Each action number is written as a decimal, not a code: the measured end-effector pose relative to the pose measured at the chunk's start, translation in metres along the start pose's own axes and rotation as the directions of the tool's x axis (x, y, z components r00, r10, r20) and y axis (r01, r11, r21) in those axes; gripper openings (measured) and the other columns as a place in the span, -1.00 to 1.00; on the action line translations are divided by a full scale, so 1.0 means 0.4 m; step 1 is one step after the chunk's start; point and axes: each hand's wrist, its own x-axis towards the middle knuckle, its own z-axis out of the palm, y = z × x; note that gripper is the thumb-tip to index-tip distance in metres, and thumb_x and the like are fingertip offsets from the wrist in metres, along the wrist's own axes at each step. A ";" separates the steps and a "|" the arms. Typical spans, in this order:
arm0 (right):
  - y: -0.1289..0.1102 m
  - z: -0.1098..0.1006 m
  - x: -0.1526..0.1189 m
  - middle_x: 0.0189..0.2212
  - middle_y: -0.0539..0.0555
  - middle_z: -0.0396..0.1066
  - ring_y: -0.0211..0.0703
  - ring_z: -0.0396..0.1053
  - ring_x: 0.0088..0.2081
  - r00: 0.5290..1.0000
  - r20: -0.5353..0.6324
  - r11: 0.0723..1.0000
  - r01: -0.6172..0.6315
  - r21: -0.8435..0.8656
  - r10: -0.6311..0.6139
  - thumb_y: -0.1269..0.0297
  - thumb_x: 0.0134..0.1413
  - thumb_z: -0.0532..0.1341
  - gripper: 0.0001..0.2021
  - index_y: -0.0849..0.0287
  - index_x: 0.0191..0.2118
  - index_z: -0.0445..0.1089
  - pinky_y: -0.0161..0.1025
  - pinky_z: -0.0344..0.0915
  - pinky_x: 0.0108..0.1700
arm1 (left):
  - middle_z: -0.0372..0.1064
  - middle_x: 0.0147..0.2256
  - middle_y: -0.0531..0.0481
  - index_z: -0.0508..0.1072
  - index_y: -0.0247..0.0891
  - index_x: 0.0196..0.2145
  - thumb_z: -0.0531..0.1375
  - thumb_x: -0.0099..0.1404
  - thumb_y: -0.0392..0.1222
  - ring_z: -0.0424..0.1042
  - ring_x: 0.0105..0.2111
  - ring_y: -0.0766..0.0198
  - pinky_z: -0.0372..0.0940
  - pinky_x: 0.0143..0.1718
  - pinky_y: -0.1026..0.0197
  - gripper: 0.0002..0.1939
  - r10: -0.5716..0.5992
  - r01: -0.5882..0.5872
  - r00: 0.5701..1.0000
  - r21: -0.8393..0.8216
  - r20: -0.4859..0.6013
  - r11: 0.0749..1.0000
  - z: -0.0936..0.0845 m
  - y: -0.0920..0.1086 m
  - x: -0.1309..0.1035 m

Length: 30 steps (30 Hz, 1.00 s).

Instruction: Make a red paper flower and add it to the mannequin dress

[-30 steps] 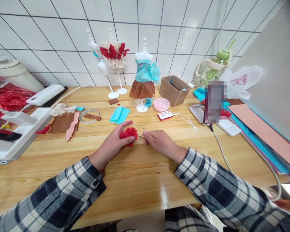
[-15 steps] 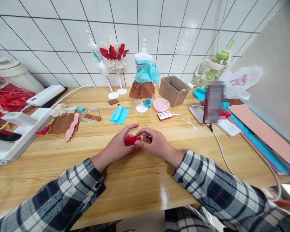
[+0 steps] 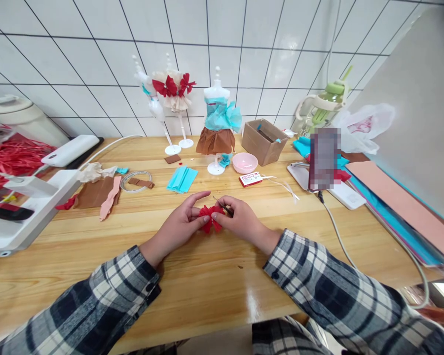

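Observation:
Between my two hands is a piece of red crepe paper (image 3: 207, 227), gathered into a bow shape above the table. My left hand (image 3: 179, 223) pinches its left side between thumb and fingers, with the index finger stretched away from it. My right hand (image 3: 241, 220) pinches the right side with its thumb. The same hand also keeps a thin, pointed dark tool (image 3: 227, 209) in its fingers; its handle is mostly hidden, so its kind is unclear. Beyond the hands lies folded blue crepe paper (image 3: 182, 179). A small dress form (image 3: 216, 106) behind it wears a blue top and brown skirt.
A pink bowl (image 3: 245, 163), a cardboard box (image 3: 264, 141) and a small red-and-white box (image 3: 250, 179) stand behind my right hand. To the left are a tape roll (image 3: 124, 184), brown paper (image 3: 92, 194) and a power strip (image 3: 55, 202). A phone (image 3: 323, 160) stands at right.
The red paper has been turned and spread from a bunch inside my left hand into a bow shape, pinched by both thumbs. The camera view has tilted slightly up.

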 end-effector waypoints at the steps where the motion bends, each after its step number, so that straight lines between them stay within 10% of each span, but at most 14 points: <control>1: -0.002 0.001 0.000 -0.41 -0.06 0.38 -0.31 0.24 -0.43 1.000 0.002 1.000 0.001 0.019 -0.001 0.21 -0.06 0.22 -0.82 0.18 -0.32 0.36 -0.36 0.15 -0.39 | 0.47 -0.42 0.05 0.07 -0.21 0.19 0.24 0.15 -0.09 0.43 -0.45 0.28 0.27 -0.36 0.23 -0.29 -0.001 0.001 1.000 0.003 -0.002 1.000 0.001 0.001 0.000; 30: 0.019 0.006 0.012 -0.48 -0.06 0.32 -0.32 0.21 -0.43 0.996 0.062 0.990 -0.078 0.119 0.071 0.20 -0.02 0.17 -0.84 0.21 -0.42 0.32 -0.36 0.14 -0.37 | 0.50 -0.38 0.01 0.06 -0.22 0.22 0.33 0.04 -0.17 0.50 -0.39 0.23 0.37 -0.31 0.21 -0.16 -0.054 0.030 0.992 -0.204 -0.117 0.979 -0.006 0.001 0.009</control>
